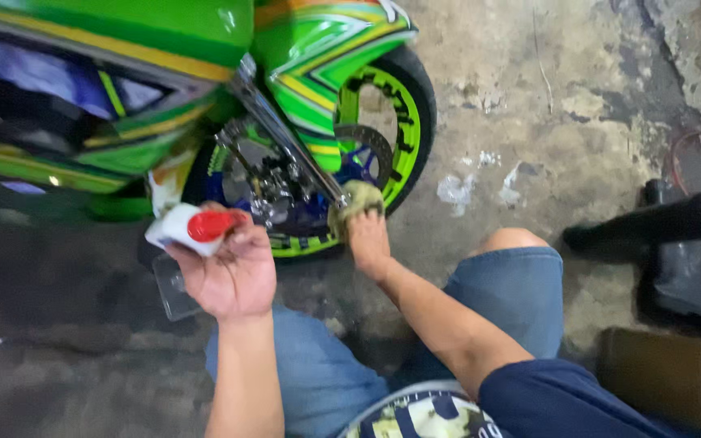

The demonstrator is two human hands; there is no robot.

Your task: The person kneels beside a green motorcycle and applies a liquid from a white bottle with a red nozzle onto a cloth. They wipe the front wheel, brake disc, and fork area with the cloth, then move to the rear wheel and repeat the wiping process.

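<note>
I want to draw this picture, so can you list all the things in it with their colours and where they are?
motorbike: one, green with yellow stripes, top left
wheel: one, black tyre with green rim, top centre
shiny fork tube: one, silver, slanting down beside the wheel
bottle: one, white with red cap, in the left hand
rag: one, yellowish, pressed at the fork's lower end
black pipe: one, right edge
concrete floor: grey, stained
denim shorts: blue, bottom centre
left hand: fingers around the bottle
right hand: grips the rag

Left hand (pixel 233 272) holds bottle (pixel 188 229); right hand (pixel 367 239) presses rag (pixel 356 199) against fork (pixel 285 134).
</note>
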